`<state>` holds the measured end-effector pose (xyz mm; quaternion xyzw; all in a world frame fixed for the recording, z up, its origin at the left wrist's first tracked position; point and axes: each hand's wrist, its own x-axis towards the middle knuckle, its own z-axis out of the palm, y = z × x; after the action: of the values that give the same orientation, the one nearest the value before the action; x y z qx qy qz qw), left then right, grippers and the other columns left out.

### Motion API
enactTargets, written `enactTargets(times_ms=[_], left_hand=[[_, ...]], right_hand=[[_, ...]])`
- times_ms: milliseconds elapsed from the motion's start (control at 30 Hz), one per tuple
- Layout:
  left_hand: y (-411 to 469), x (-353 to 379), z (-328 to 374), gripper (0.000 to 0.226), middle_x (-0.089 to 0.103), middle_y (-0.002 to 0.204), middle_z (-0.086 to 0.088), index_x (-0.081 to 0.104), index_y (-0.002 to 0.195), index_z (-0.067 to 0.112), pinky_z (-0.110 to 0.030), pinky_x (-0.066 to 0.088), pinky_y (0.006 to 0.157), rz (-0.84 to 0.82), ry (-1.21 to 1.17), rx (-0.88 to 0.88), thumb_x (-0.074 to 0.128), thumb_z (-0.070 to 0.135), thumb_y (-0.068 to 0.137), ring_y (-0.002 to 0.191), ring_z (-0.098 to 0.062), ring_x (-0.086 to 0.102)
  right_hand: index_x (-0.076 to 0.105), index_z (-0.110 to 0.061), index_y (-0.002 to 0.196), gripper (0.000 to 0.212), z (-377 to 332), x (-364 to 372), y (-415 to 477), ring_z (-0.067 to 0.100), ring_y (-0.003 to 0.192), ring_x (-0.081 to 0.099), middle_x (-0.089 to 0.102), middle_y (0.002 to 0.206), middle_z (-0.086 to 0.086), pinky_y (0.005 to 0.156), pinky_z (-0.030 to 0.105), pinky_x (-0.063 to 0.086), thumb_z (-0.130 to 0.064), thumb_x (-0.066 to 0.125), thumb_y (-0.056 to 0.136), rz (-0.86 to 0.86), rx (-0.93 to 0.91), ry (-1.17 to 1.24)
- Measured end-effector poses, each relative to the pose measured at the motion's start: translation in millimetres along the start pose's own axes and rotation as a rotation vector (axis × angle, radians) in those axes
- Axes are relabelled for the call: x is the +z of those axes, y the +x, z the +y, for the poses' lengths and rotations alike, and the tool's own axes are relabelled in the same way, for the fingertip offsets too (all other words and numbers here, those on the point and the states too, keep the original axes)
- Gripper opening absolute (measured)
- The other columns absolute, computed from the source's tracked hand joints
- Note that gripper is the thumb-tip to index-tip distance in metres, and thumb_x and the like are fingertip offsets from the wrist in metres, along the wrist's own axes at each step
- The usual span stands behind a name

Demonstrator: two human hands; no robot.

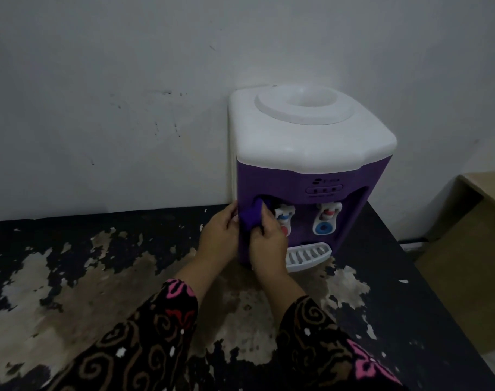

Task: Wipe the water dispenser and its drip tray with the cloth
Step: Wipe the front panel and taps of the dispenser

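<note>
Purple water dispenser with white top, purple cloth, black peeling table, swirl-patterned sleeves.

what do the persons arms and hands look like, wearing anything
Both arms wear long dark sleeves: the left sleeve and right sleeve carry brown swirl patterns, small white dots and pink and red motifs. The left hand and right hand are bare; no gloves, rings or watch show.

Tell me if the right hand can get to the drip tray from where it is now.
Probably yes. The right hand holds the cloth at the dispenser's front left edge, and the white drip tray sits just below and beside it, with nothing between them.
</note>
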<state>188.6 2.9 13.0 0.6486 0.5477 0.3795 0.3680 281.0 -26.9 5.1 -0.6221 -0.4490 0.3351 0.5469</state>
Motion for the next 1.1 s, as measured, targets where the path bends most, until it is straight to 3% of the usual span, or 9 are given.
enactTargets(times_ms=[167,267,367,567,733,800,867,1033,1100], left_hand=[[-3.5,9.3,-10.3,0.044,0.045,0.137,-0.004,0.036,0.142,0.024,-0.03,0.042,0.102,-0.016,-0.005,-0.01,0.035,0.017,0.098,0.115,-0.007,0.045],[-2.8,12.3,-14.6,0.043,0.047,0.135,-0.004,0.038,0.141,0.024,-0.03,0.043,0.102,-0.042,0.005,-0.031,0.035,0.017,0.099,0.114,-0.007,0.048],[-1.6,14.4,-16.4,0.042,0.047,0.133,-0.006,0.04,0.139,0.023,-0.029,0.042,0.1,-0.019,0.03,-0.058,0.036,0.015,0.098,0.108,-0.007,0.046],[0.7,19.6,-17.4,0.041,0.049,0.132,-0.005,0.045,0.136,0.021,-0.031,0.045,0.1,0.04,0.02,-0.076,0.039,0.011,0.097,0.107,-0.007,0.051],[-3.6,26.9,-18.2,0.043,0.044,0.135,-0.004,0.04,0.138,0.022,-0.038,0.051,0.095,0.069,-0.024,-0.061,0.043,0.017,0.096,0.107,-0.008,0.051],[-2.3,32.1,-18.6,0.048,0.041,0.136,-0.004,0.037,0.139,0.022,-0.031,0.049,0.094,0.085,-0.06,-0.078,0.05,0.015,0.093,0.107,-0.007,0.05],[-2.0,37.5,-19.5,0.054,0.041,0.137,-0.005,0.033,0.14,0.024,-0.029,0.046,0.096,0.08,-0.054,-0.101,0.053,0.014,0.091,0.11,-0.007,0.049],[3.1,44.3,-19.5,0.058,0.044,0.136,-0.007,0.027,0.143,0.026,-0.039,0.046,0.101,0.088,0.008,-0.1,0.05,0.017,0.092,0.118,-0.017,0.05],[5.5,45.1,-19.4,0.059,0.045,0.133,-0.009,0.022,0.145,0.029,-0.037,0.048,0.096,0.079,0.058,-0.087,0.048,0.019,0.093,0.113,-0.018,0.052]], right_hand=[[0.044,-0.023,0.137,0.053,42.4,2.1,-12.1,0.013,0.1,0.054,0.059,0.125,0.008,0.087,0.019,0.041,0.002,0.04,0.09,-0.138,0.195,-0.117],[0.047,-0.023,0.134,0.046,46.2,-2.7,-5.6,0.003,0.083,0.053,0.062,0.113,0.002,0.069,0.006,0.042,-0.002,0.04,0.093,-0.157,0.334,-0.02],[0.046,-0.027,0.134,0.05,36.5,-3.3,5.6,-0.001,0.071,0.049,0.061,0.102,0.003,0.054,0.003,0.039,-0.002,0.041,0.091,-0.102,0.206,-0.119],[0.045,-0.015,0.136,0.05,45.0,3.9,-1.1,0.02,0.115,0.054,0.057,0.13,0.009,0.099,0.025,0.041,0.003,0.044,0.09,-0.028,-0.04,-0.219],[0.064,-0.029,0.105,0.032,65.6,2.3,-1.6,0.021,0.103,0.061,0.067,0.106,0.006,0.084,0.025,0.048,-0.006,0.044,0.093,-0.081,0.407,0.207],[0.063,-0.027,0.112,0.039,69.6,0.0,4.2,0.025,0.105,0.059,0.064,0.115,0.009,0.092,0.037,0.05,-0.002,0.042,0.091,-0.094,0.527,0.28],[0.06,-0.021,0.121,0.043,72.2,-7.7,8.4,0.027,0.104,0.061,0.065,0.114,0.009,0.087,0.04,0.054,0.0,0.041,0.089,-0.025,0.62,0.454],[0.047,-0.017,0.134,0.057,73.3,-43.8,27.9,0.019,0.07,0.059,0.065,0.09,0.009,0.06,0.024,0.05,0.01,0.034,0.086,0.248,0.636,0.654],[0.045,-0.016,0.136,0.056,67.9,-53.3,31.7,0.017,0.075,0.058,0.063,0.1,0.012,0.064,0.024,0.049,0.009,0.036,0.087,0.26,0.571,0.605]])
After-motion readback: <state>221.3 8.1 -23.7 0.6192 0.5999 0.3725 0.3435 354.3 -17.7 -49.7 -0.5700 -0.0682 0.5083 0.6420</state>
